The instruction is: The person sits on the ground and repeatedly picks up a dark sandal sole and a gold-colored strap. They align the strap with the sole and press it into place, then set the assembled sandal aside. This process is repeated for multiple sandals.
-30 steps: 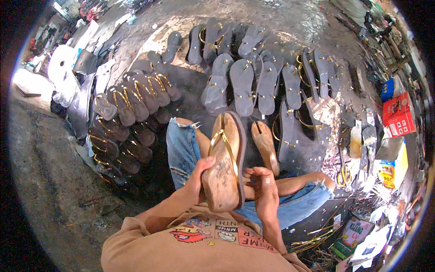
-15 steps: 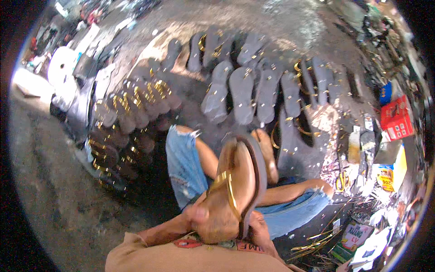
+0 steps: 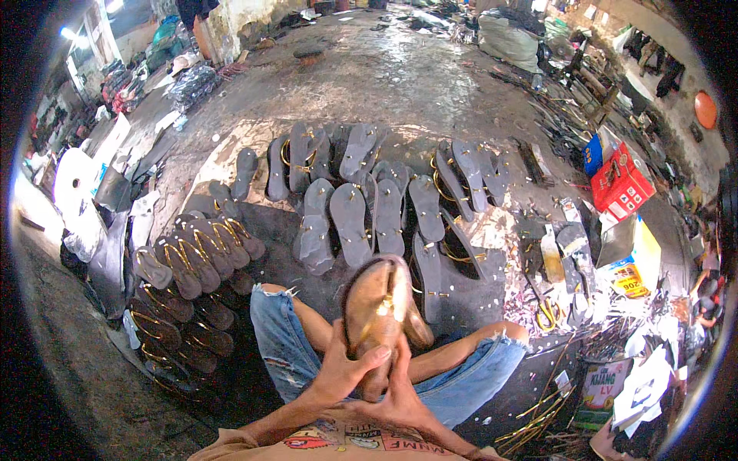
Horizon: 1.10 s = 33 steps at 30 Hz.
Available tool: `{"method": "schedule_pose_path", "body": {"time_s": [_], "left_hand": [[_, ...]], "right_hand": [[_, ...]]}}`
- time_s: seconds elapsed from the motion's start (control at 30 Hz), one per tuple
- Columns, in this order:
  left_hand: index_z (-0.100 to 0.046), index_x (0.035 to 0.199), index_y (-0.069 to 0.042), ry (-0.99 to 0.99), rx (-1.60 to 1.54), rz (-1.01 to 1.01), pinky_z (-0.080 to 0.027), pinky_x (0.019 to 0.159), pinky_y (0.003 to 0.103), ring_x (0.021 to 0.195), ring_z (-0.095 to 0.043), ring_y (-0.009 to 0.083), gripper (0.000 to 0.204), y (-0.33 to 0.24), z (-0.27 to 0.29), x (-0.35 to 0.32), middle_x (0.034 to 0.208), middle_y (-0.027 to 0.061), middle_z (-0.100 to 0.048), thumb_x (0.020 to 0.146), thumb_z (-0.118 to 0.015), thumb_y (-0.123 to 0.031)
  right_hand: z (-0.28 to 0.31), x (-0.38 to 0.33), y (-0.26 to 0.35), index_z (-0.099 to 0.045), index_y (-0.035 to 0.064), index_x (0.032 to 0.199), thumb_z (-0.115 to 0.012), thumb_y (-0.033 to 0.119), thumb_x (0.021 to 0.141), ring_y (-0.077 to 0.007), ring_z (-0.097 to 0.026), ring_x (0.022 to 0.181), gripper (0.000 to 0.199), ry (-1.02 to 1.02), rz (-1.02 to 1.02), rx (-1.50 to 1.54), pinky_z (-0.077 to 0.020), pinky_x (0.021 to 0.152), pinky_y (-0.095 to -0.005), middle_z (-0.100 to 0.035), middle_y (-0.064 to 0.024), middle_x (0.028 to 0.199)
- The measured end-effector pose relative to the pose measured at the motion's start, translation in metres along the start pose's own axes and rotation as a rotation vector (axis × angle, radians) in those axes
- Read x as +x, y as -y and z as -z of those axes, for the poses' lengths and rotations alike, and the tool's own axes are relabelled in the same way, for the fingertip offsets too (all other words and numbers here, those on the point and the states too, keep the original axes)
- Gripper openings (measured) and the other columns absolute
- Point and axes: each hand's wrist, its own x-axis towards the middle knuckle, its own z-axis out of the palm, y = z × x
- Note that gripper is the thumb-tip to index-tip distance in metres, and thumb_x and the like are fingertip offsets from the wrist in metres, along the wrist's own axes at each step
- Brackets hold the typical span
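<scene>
2nd wooden last (image 3: 417, 330) part. hidden bhnd held sandal (image 3: 375, 306); shirt (image 3: 346, 432) cut @ btm.

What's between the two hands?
Head view: a wooden foot form with a gold-strapped sandal on it, between the left hand and right hand.

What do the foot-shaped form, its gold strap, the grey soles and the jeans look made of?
Foot-shaped form: probably wood, worn smooth; mottled tan-brown with a soft sheen.
Gold strap: shiny, perhaps metallic-coated synthetic; bright glints, but base material unclear.
Grey soles: likely rubber or foam, mostly matte; flat, even grey faces.
Jeans: denim, faded; blue cloth with frayed pale threads.
</scene>
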Motion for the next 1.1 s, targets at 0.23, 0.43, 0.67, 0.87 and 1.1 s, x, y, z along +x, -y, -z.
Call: {"method": "schedule_pose_path", "body": {"time_s": [0.23,0.43,0.67,0.87,1.1], "left_hand": [[-0.066,0.112,0.002,0.16,0.551,-0.215,-0.044,0.065,0.033,0.07,-0.051,0.0111,0.037,-0.001,0.059,-0.005,0.076,-0.0043,-0.052,0.111,-0.057,-0.033],[-0.067,0.097,-0.005,0.343,-0.362,0.335,-0.043,0.061,0.026,0.068,-0.053,0.008,0.039,0.047,0.072,-0.036,0.076,-0.0052,-0.056,0.106,-0.065,-0.043],[-0.063,0.117,-0.005,0.303,-0.688,0.498,-0.05,0.074,0.029,0.084,-0.061,0.0115,0.037,0.149,0.034,0.01,0.093,0.0002,-0.063,0.107,-0.064,-0.041],[-0.058,0.134,-0.006,0.042,-0.602,0.211,-0.056,0.087,0.032,0.101,-0.067,0.0145,0.042,0.121,0.031,0.061,0.112,0.0053,-0.068,0.108,-0.062,-0.038],[-0.042,0.157,-0.004,-0.168,-0.437,0.042,-0.04,0.122,0.043,0.141,-0.051,0.0283,0.053,0.092,0.043,0.044,0.154,0.0117,-0.054,0.113,-0.045,-0.034]], "right_hand": [[0.021,-0.008,0.04,-0.026,-0.0005,0.16,-0.079,0.017,0.086,-0.0324,-0.05,0.141,0.093,0.108,-0.575,0.52,-0.0404,0.118,-0.0468,-0.053,-0.0174,0.149],[0.036,-0.039,-0.003,-0.042,-0.0018,0.153,-0.064,0.026,0.084,-0.0349,-0.062,0.124,0.078,-0.002,-0.614,0.862,-0.0489,0.109,-0.0492,-0.059,-0.0206,0.142],[-0.002,0.024,0.056,0.008,0.0079,0.164,-0.077,0.009,0.078,-0.034,-0.024,0.154,0.121,0.269,-0.061,0.088,-0.0249,0.124,-0.0516,-0.013,-0.0179,0.168],[0.012,0.057,0.002,0.01,0.0095,0.168,-0.082,0.01,0.076,-0.0325,-0.026,0.156,0.13,0.042,0.097,-0.028,-0.0309,0.124,-0.048,-0.02,-0.0181,0.167],[-0.024,0.075,-0.036,0.021,0.0087,0.165,-0.071,-0.005,0.08,-0.0388,-0.031,0.155,0.126,0.057,0.063,-0.312,-0.0311,0.124,-0.0489,-0.024,-0.0272,0.165]]}}
